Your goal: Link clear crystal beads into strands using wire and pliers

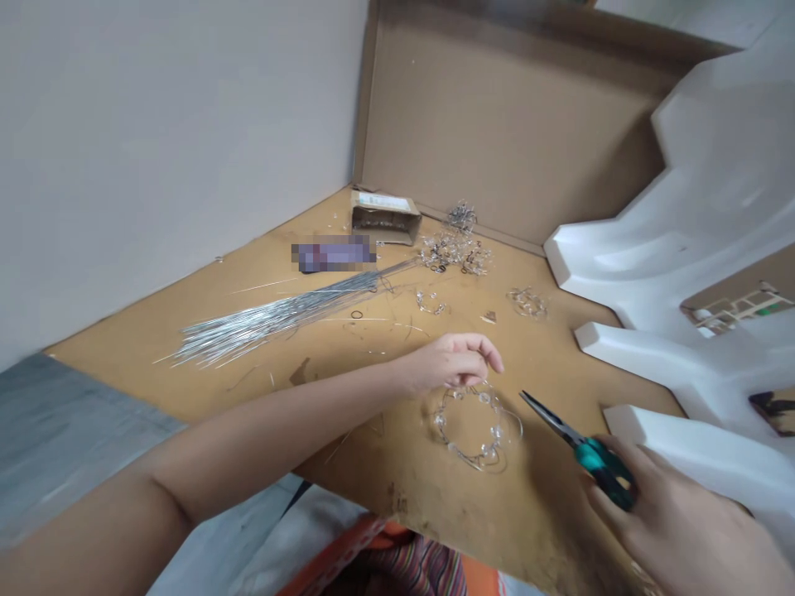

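My left hand [456, 362] pinches the upper edge of a wire ring with clear beads [495, 433], which hangs below my fingers over the table. A loose wire end curls out at the ring's right side. In my right hand [664, 505] are long-nose pliers [577, 439] with green-and-black handles. Their tips point up and left, a short way right of the ring and apart from it. The jaws look closed or nearly so.
A bundle of silver wires [279, 319] lies at the left. Behind it are a partly blurred purple packet [335, 253] and an open cardboard box [385, 222]. Beaded wire pieces [456, 248] are heaped at the back. White scalloped panels [627, 356] edge the table's right side.
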A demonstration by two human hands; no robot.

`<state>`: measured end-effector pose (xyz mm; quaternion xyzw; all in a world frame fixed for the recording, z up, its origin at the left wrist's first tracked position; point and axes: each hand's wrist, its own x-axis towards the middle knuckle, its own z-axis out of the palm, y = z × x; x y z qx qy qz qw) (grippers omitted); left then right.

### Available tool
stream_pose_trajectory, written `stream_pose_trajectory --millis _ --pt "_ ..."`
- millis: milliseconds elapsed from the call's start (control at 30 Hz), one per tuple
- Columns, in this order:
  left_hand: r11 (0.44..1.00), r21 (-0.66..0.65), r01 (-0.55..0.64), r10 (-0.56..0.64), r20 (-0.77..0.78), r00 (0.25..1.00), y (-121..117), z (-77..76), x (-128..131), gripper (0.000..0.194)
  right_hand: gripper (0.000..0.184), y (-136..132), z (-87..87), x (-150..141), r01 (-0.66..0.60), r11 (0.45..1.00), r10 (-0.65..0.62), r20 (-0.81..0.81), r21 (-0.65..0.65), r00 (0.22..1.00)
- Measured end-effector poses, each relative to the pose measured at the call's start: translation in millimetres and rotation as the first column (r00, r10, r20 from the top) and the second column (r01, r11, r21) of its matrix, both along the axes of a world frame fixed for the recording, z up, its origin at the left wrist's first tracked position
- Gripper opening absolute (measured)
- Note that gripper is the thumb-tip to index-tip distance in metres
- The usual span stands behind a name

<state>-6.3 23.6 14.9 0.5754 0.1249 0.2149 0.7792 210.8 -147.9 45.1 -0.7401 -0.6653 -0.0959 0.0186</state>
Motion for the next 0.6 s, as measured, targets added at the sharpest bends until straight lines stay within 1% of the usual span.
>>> stream_pose_trajectory --millis 33,67,100,133,200,300,433,500,533,567,600 --pt "1.0 0.001 -0.008 0.008 -0.016 1.0 0 -0.5 0 0.015 0.021 4 -6.0 -7 0.08 0.995 -0.078 0.034 -0.066 0.996" --pt "1.0 0.001 -0.021 0.021 -0.033 0.999 1 -1.2 1 0.015 0.024 8 -12.6 -13 0.15 0.986 -0.146 0.059 -0.072 0.987" --pt "0.999 0.002 -0.036 0.036 -0.049 0.998 1 -1.9 1 0.014 0.026 12 -19.4 -18 0.202 0.978 -0.198 0.075 -0.05 0.977" --pt "0.999 0.004 -0.052 0.052 -0.061 0.997 2 -2.6 2 0.014 0.028 16 -26.1 -22 0.216 0.975 -0.213 0.07 -0.045 0.975" --pt "0.996 0.013 -0.086 0.086 -0.084 0.993 3 -3.9 2 0.014 0.032 22 -37.6 -25 0.197 0.979 -0.196 0.025 -0.056 0.98" --pt "0.991 0.052 -0.119 0.124 -0.103 0.987 4 -5.0 1 0.014 0.039 30 -49.0 -22 0.162 0.984 -0.164 -0.027 -0.071 0.986" --pt "0.98 0.11 -0.163 0.177 -0.132 0.975 4 -3.9 1 0.011 0.043 39 -55.2 -17 0.138 0.99 -0.137 -0.056 0.025 0.989" --pt "0.974 0.119 -0.193 0.209 -0.149 0.966 3 -2.5 1 0.012 0.045 43 -52.9 -18 0.114 0.99 -0.1 -0.162 0.083 0.982" --pt "0.971 0.116 -0.209 0.225 -0.149 0.963 2 -1.7 1 0.012 0.045 46 -49.8 -20 0.101 0.99 -0.072 -0.259 0.101 0.963" --pt "0.967 0.113 -0.228 0.243 -0.145 0.959 2 -1.1 1 0.014 0.046 50 -45.5 -24 0.096 0.99 -0.05 -0.384 0.102 0.922" --pt "0.963 0.112 -0.246 0.26 -0.137 0.956 2 -0.5 2 0.015 0.046 54 -40.3 -28 0.091 0.992 -0.033 -0.522 0.086 0.852"
